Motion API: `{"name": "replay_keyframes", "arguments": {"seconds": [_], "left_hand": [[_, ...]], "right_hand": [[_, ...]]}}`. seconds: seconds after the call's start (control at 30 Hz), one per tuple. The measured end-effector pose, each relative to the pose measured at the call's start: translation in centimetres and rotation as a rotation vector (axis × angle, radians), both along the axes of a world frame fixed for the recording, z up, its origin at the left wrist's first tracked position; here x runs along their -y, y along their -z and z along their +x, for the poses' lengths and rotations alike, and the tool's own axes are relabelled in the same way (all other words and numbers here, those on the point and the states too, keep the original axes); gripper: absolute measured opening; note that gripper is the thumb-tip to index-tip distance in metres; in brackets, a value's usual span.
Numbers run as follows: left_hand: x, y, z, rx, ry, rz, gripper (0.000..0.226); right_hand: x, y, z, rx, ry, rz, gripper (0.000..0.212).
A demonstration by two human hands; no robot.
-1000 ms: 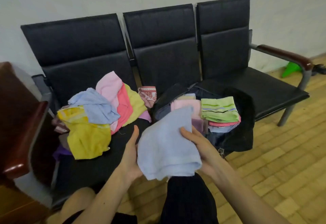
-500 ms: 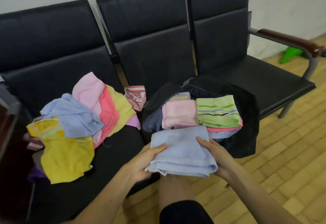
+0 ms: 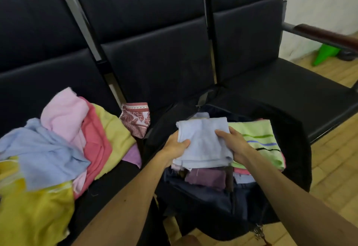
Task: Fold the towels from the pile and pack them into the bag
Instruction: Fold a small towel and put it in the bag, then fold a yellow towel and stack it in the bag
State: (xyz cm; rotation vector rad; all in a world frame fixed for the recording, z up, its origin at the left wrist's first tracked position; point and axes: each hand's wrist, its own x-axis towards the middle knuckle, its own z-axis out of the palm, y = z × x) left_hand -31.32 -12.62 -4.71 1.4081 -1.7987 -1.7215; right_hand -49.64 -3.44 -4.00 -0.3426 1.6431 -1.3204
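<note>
**Packing step: folded towel over the open bag**

I read this as the packing half of the cycle, not the folding half. My left hand (image 3: 175, 147) grips the left edge of the folded light-blue towel (image 3: 203, 141), thumb on top, and my right hand (image 3: 234, 145) grips its right edge the same way. So both hands are closed on the 1 towel. It sits directly above the mouth of the dark bag (image 3: 203, 197), which lies open on the black bench (image 3: 271, 90). Just beside it on the right, a green striped towel (image 3: 257, 139) tops a stack inside the bag, and a purple towel (image 3: 205, 177) shows below the near edge of the blue one.

Next, I judge, the towel must go down flat beside the green stack, and both grips should let go together so that the fold holds. I cannot tell whether the blue towel already touches what lies under it. The pile (image 3: 64, 139) on the left seat holds several unfolded towels, so plenty remains to do.
</note>
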Motion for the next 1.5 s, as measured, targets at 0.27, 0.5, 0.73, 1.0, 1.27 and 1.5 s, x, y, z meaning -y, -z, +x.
{"name": "replay_keyframes", "arguments": {"seconds": [0.27, 0.5, 0.73, 1.0, 1.27, 1.5], "left_hand": [[2.3, 4.2, -0.6, 0.146, 0.018, -0.003, 0.061], [0.9, 2.6, 1.8, 0.118, -0.044, -0.013, 0.045], [-4.3, -3.0, 10.5, -0.149, -0.299, -0.125, 0.014], [-7.6, -0.9, 29.6, 0.064, -0.646, -0.238, 0.012], [-9.1, 5.3, 39.7, 0.706, -0.364, -0.414, 0.023], [-8.9, 7.0, 40.8, 0.947, -0.134, -0.501, 0.023]], "right_hand": [[1.9, 3.4, -0.1, -0.250, -0.038, 0.117, 0.026], [0.8, 1.7, 1.1, -0.570, -0.051, 0.218, 0.052], [-0.3, -1.9, 11.9, -0.831, -0.156, -0.145, 0.034], [-0.5, 0.5, 30.6, -0.646, -0.579, -0.287, 0.021], [0.4, 4.9, 42.5, -0.599, -0.955, 0.099, 0.019], [1.3, 7.9, 45.8, -0.708, -0.986, 0.282, 0.028]]}}
